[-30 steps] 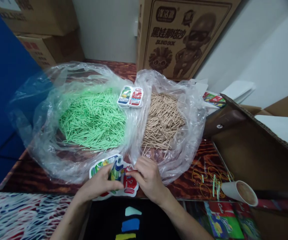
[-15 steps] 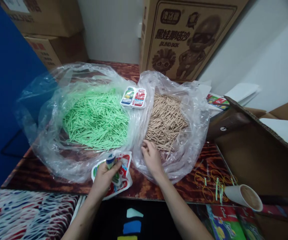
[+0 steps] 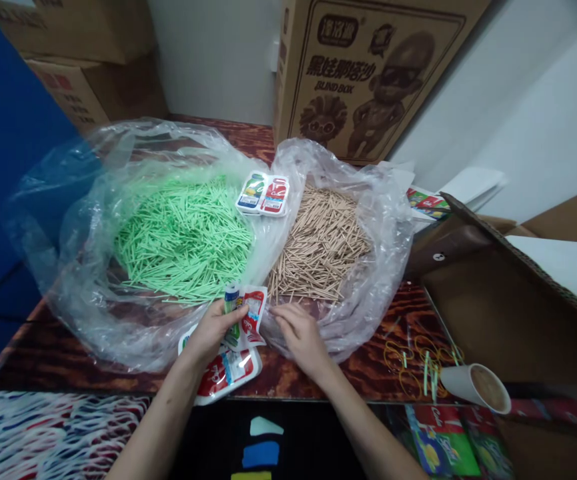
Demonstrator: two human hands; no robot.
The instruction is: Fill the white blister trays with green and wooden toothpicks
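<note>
My left hand (image 3: 207, 337) is closed around a small printed sticker sheet (image 3: 253, 317), green and red, whose left part is curled into a roll. Beneath that hand a larger red and white printed card (image 3: 231, 375) lies at the table's front edge. My right hand (image 3: 301, 339) has its fingertips pinched together just in front of the thin brown sticks (image 3: 321, 243); whatever they hold is too small to make out. To the left, a heap of light green sticks (image 3: 188, 237) fills an opened clear plastic bag (image 3: 133, 347).
A stack of printed stickers (image 3: 263, 195) rests between the bags. At right are rubber bands (image 3: 408, 353), a tilted paper cup (image 3: 475, 387) and an open cardboard box (image 3: 498, 300). A tall carton (image 3: 368, 87) stands behind.
My right hand has drawn back from the brown sticks toward my left hand. The sheet in my left hand has risen and its red part has opened out to the right.
</note>
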